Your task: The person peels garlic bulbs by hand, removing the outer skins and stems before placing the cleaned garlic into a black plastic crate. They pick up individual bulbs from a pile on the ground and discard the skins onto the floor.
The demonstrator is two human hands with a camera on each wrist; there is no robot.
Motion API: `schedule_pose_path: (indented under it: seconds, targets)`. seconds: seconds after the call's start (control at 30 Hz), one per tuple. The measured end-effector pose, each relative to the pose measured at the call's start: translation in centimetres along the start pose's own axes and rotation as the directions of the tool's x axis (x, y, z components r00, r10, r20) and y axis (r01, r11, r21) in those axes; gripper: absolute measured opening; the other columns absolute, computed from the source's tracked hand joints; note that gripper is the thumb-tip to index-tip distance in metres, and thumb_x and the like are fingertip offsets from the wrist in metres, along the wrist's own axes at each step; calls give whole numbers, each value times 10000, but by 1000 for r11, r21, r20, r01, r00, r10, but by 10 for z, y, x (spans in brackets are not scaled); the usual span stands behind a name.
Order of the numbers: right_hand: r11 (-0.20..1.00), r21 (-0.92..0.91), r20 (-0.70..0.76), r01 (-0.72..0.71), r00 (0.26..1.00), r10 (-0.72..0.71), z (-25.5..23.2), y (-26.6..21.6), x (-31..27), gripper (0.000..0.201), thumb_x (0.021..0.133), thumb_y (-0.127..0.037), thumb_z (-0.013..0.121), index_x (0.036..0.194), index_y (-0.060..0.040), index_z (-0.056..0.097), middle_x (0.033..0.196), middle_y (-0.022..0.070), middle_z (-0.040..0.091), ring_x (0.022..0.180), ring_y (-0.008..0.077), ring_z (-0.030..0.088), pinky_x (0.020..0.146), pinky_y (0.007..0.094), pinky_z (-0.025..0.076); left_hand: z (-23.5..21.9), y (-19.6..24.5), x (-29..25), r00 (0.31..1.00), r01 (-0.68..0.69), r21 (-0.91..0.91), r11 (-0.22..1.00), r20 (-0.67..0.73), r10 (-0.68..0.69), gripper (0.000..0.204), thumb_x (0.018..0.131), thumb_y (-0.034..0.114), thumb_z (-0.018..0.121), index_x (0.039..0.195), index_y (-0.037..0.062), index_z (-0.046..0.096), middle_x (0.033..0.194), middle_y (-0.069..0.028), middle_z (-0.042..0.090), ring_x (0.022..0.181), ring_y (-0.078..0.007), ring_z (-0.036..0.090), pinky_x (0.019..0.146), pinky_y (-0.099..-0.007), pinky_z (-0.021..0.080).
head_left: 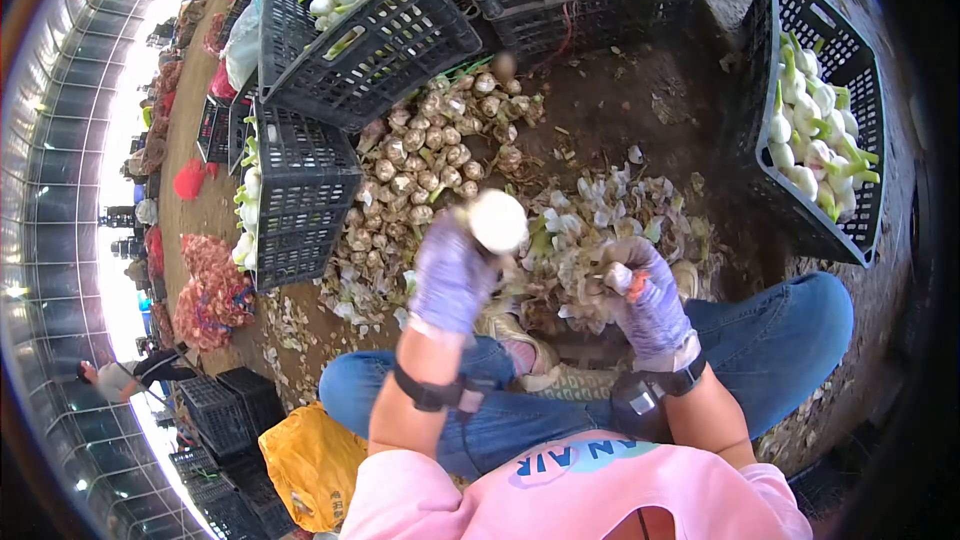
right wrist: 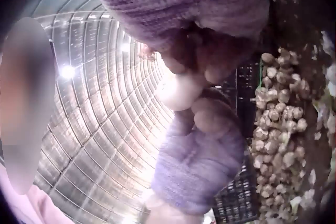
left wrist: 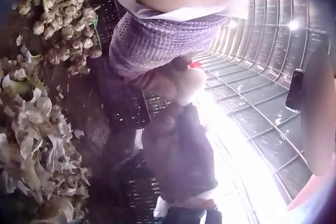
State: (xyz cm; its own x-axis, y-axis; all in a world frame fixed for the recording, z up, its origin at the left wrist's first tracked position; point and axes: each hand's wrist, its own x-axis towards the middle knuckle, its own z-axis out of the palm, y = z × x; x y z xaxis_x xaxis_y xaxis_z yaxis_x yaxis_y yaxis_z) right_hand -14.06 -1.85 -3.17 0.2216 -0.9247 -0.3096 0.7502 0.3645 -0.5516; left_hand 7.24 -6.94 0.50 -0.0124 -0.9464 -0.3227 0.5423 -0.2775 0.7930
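A peeled white bulb (head_left: 497,221) — it looks like a garlic or onion head, though its kind cannot be told for sure — sits at the top of the left hand (head_left: 452,275), whose gloved fingers curl round it from below, raised above the person's lap. The wrist views show both gloved hands close together around a pale rounded thing; in the head view the right hand (head_left: 645,295) is lower and to the right of the bulb, fingers curled on a small pale scrap (head_left: 617,277) that cannot be made out clearly. The bulb shows its round cut or peeled face toward the head camera; it appears nearly round, so no long axis can be read. On the dirt floor (head_left: 620,90) just beyond the hands lies a heap of unpeeled bulbs (head_left: 430,155), and nearer the right hand a spread of loose pale skins (head_left: 610,210). Black plastic crates ring this patch of floor: one at the upper left holding trimmed white stalks (head_left: 360,10), one standing on its side (head_left: 300,190) at the heap's left edge, and one at the right edge (head_left: 820,110) with white bulbs and green tops. The person sits with legs in blue jeans (head_left: 770,330) folded; a yellow bag (head_left: 310,465) lies by the left knee. Nothing lies between the bulb and the left hand.
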Motion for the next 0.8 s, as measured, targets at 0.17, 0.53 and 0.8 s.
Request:
schedule_pose_path:
  seconds: [0.17,0.53,0.8]
  targets:
    - [980,-174,-88,-93,993,78,-3,0,4,162,833,-122,633,955,-63,544,871,26,581,768,149,618,666,272,536,14,119,68,878,-461,-251,851,7,478,374,883,226,569,1193,35,485,1102,-121,583,963,-241,601,759,-350,558]
    - [897,-313,-181,-312,947,267,-28,9,39,292,857,-204,612,1070,-7,578,979,84,589,905,190,566,842,318,433,-148,-116,224,946,233,775,588,-322,49,555,763,122,655,1269,13,455,1225,-165,535,1113,-257,515,936,-325,409]
    - [762,-647,-157,29,973,-170,-36,31,47,443,802,-88,600,1221,9,495,1201,151,499,1150,247,477,988,332,351,-76,-103,198,973,213,915,344,-229,7,275,789,34,620,1061,72,625,995,-110,638,934,-185,598,783,-285,471]
